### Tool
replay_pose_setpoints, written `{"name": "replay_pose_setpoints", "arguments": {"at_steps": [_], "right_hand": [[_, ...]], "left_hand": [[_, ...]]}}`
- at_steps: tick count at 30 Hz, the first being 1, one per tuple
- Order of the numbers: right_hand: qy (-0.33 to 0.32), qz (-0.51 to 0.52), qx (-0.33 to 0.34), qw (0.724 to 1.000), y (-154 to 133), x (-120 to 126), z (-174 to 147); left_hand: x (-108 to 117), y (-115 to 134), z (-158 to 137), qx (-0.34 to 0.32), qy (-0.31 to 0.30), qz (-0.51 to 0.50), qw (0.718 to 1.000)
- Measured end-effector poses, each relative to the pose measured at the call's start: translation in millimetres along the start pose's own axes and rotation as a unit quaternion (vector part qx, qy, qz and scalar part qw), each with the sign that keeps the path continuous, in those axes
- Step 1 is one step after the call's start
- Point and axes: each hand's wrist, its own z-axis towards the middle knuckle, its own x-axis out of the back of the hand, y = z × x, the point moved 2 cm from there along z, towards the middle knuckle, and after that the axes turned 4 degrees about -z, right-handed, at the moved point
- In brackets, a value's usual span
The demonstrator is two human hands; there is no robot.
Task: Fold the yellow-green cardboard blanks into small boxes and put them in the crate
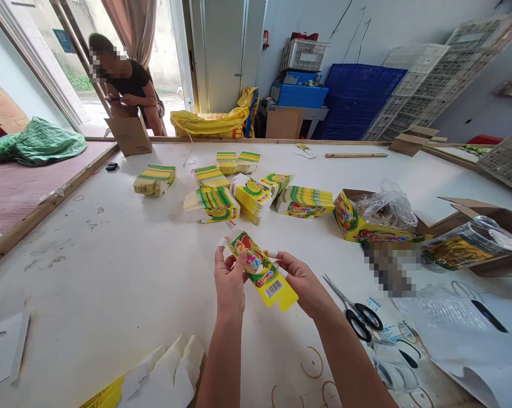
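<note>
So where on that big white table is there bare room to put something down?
Bare room lies on the table left of the left hand, below the stacks of flat cartons. To the right of the right hand it is crowded: scissors, plastic bags, open carton.

hidden: pixelated patch on table | cut off: yellow stack, perhaps cartons

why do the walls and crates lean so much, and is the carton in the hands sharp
Head view: wide-angle lens bows the edges, so the white crates tilt; daylight from the doorway, soft shadows; flat carton between left hand and right hand is sharp, barcode visible.
</note>
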Motion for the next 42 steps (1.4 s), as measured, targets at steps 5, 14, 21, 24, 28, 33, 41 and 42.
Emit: {"name": "replay_pose_setpoints", "arguments": {"at_steps": [5, 14, 21, 24, 28, 33, 41, 42], "right_hand": [[0.004, -0.003, 0.001, 1.000, -0.2, 0.1, 0.3], [0.022, 0.001, -0.014, 1.000, -1.3, -1.0, -0.2], [0.025, -0.002, -0.016, 1.000, 0.1, -1.2, -1.0], [0.024, 0.000, -0.019, 1.000, 0.6, -0.5, -0.6], [0.021, 0.005, -0.023, 0.999, -0.1, 0.3, 0.0], [0.021, 0.010, -0.027, 0.999, -0.6, 0.4, -0.3], [0.026, 0.017, -0.029, 0.999, 1.4, -0.9, -0.4], [0.024, 0.015, -0.030, 0.999, 1.5, -1.2, -0.5]], "left_hand": [[-0.4, -0.5, 0.8, 0.001, 0.001, -0.004, 1.000], [0.7, 0.8, -1.7, -0.001, -0.003, 0.002, 1.000], [-1.0, 2.2, -2.2, 0.000, -0.004, 0.000, 1.000], [-0.6, 2.1, -1.5, -0.001, -0.006, 0.002, 1.000], [-0.2, 2.4, -0.5, -0.006, -0.015, 0.003, 1.000], [0.5, 2.8, -0.2, -0.007, -0.019, 0.003, 1.000], [-0.5, 3.8, -0.9, -0.005, -0.025, -0.002, 1.000], [-0.7, 4.0, -1.1, -0.005, -0.026, -0.003, 1.000]]}}
